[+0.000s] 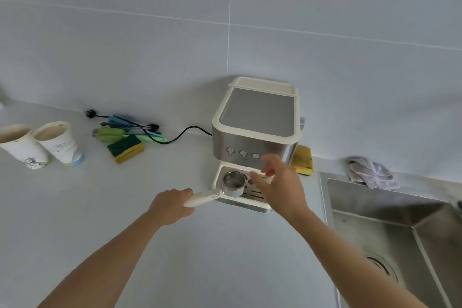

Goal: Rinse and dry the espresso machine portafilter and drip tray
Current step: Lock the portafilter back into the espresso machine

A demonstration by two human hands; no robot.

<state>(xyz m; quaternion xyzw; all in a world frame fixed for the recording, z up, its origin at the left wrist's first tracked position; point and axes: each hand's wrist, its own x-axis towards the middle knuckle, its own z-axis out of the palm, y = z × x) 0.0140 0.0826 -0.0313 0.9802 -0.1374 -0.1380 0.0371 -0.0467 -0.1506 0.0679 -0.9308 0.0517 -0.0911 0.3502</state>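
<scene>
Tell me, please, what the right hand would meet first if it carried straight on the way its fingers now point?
Probably the drip tray: the right hand hovers open over its slotted grate, fingers aimed down and left toward the portafilter basket. Depth is unclear, so the basket's rim could come first.

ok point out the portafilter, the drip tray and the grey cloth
portafilter (233, 181), head view, on the rim of its metal basket
drip tray (255, 194), head view, on the slotted grille near its front
grey cloth (372, 172), head view, on the middle of the crumpled folds by the sink
</scene>
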